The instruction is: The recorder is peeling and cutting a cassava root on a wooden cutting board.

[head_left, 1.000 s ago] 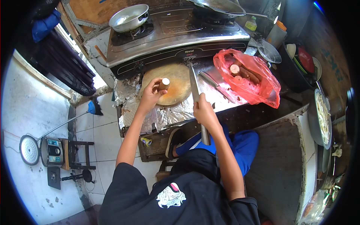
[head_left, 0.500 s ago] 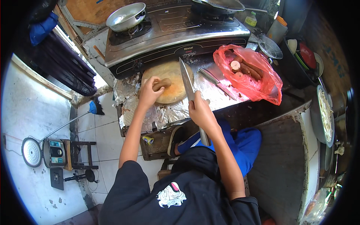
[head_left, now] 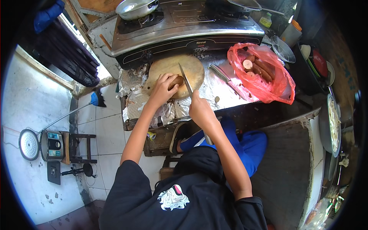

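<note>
My left hand [head_left: 163,91] is closed around a short, brown-skinned piece of cassava [head_left: 177,81] and holds it on the round wooden chopping board [head_left: 161,68]. In my right hand [head_left: 202,113] is the handle of a long kitchen knife [head_left: 186,79]. Its blade points away from me across the board, just right of the cassava; whether it touches the skin I cannot tell. To the right, an open red plastic bag [head_left: 279,85] holds several brown roots [head_left: 263,71], one with a pale cut end. Between board and bag lies a second knife [head_left: 221,73].
Behind the board stands a gas stove [head_left: 188,32] with a metal pan [head_left: 136,9] on its left burner. Crumpled foil [head_left: 134,105] covers the worktop. At far right is a pot [head_left: 327,126] of pale strips. A rice cooker [head_left: 52,145] stands at left.
My left hand has moved right and turned the cassava toward the knife. The blade has come in from the board's right side to beside the piece. The whole view has shifted slightly.
</note>
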Action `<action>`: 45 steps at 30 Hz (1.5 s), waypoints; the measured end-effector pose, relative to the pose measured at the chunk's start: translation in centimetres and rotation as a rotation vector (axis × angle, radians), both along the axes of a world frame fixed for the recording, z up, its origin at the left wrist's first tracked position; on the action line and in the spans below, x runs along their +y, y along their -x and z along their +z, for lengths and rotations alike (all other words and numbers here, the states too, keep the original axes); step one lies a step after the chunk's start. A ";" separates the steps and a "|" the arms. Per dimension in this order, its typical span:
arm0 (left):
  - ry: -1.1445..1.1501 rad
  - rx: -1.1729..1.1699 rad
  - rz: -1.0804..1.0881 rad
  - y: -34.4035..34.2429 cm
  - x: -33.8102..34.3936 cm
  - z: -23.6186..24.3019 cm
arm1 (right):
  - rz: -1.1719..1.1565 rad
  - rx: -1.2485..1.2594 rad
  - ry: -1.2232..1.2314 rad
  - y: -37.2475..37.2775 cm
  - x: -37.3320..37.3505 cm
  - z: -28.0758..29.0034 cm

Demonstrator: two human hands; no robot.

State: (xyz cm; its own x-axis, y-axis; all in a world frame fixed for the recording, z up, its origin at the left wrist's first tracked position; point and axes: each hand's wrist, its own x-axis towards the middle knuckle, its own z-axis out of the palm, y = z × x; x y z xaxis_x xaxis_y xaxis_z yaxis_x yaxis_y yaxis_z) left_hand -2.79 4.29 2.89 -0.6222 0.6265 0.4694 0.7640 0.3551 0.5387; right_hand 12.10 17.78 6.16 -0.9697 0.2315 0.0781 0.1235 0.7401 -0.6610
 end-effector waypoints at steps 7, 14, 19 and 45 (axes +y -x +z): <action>0.105 -0.030 -0.087 0.7 -0.3 0.0 | -0.031 -0.252 0.141 0.6 0.3 1.8; 0.115 0.039 -0.087 1.6 -0.7 -0.3 | -0.001 -0.394 0.193 1.2 0.8 4.2; 0.102 0.017 -0.119 1.8 -0.5 0.1 | -0.018 -0.356 0.113 2.7 0.6 2.4; -0.647 -0.824 -0.331 -4.2 -0.1 3.9 | -0.165 0.503 0.678 -2.1 1.2 3.4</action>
